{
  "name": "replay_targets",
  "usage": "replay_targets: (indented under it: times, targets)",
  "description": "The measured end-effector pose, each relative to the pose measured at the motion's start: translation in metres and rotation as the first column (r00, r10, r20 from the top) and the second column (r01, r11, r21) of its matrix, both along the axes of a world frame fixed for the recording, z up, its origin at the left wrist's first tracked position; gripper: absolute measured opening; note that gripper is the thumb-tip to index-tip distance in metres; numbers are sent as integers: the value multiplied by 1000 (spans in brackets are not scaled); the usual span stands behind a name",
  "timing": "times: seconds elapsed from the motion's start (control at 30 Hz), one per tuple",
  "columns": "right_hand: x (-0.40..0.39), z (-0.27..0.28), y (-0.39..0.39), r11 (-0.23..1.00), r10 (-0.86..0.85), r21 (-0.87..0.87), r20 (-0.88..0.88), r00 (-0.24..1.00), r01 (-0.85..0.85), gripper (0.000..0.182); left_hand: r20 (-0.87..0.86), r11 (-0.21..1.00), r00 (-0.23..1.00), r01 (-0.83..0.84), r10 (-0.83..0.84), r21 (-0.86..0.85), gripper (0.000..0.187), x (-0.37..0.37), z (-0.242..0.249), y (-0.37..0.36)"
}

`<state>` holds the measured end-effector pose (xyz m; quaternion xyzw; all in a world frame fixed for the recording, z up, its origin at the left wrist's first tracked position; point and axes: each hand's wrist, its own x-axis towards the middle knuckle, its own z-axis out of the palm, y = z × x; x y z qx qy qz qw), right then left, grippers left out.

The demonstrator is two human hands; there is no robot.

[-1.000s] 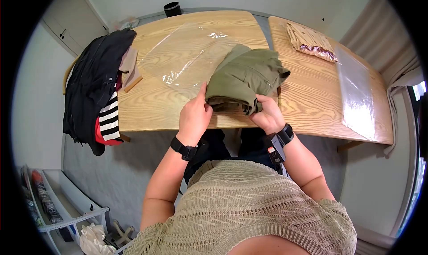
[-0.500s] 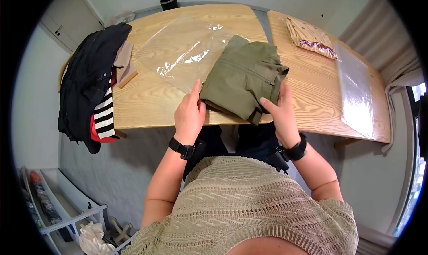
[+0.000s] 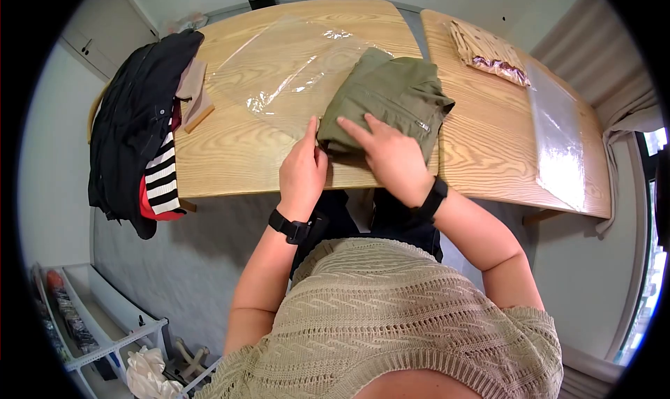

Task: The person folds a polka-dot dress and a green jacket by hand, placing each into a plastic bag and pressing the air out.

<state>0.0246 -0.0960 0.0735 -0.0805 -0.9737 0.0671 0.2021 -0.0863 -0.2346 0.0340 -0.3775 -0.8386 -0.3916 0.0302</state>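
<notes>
A folded olive-green garment [image 3: 384, 99] with a zipper lies on the table near its front edge, partly over a clear plastic bag [image 3: 286, 81]. My left hand [image 3: 303, 172] rests against the garment's left edge, its index finger stretched out; some of its fingers are hidden. My right hand [image 3: 391, 151] lies on top of the garment's front part with fingers spread, pressing on the fabric. Both wrists wear black straps.
Dark clothing [image 3: 136, 130] hangs over the table's left end, with a striped knit piece [image 3: 162, 175] below. On the right table [image 3: 481, 148] are a bagged tan garment [image 3: 488, 53] and a clear plastic sheet [image 3: 558, 141]. A storage bin [image 3: 115, 346] stands lower left.
My right hand has moved from the garment's right edge leftward onto its top. The front right part of the garment has shifted inward. My left hand stays at the left edge.
</notes>
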Motion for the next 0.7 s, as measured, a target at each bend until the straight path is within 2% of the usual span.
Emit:
replay_targets:
  times: [0.13,0.2,0.27,0.3,0.33,0.4,0.43,0.5,0.7]
  targets:
    - [-5,20,7,987,-25,-162,-35,999,19,64,-41,999,999,0,2,54,54,7,4,8]
    - [-8,13,3,989,-37,-144,-49,998,30,64,-39,995,999,-5,8,97,53,6,6,12]
    - [-10,6,0,997,-71,-16,-46,996,70,62,-29,993,998,-55,59,108,53,4,7,14]
    - [-8,9,-2,997,-72,-17,27,997,72,61,-30,992,998,-57,61,110,53,3,8,14]
    - [-7,8,-2,998,-68,-14,25,997,68,61,-42,991,996,-69,74,111,54,3,8,13]
    - [-5,1,-1,990,-13,144,38,999,8,60,-55,990,995,-82,89,115,55,3,8,13]
    - [-5,-1,-1,989,-12,146,36,999,7,60,-32,990,995,-90,94,112,55,5,8,12]
    - [-5,-5,0,961,-25,276,126,992,-11,60,-8,990,995,-95,96,108,56,10,10,12]
    - [-10,-9,-2,956,-68,293,139,988,25,60,-137,994,989,-37,51,102,55,16,9,10]
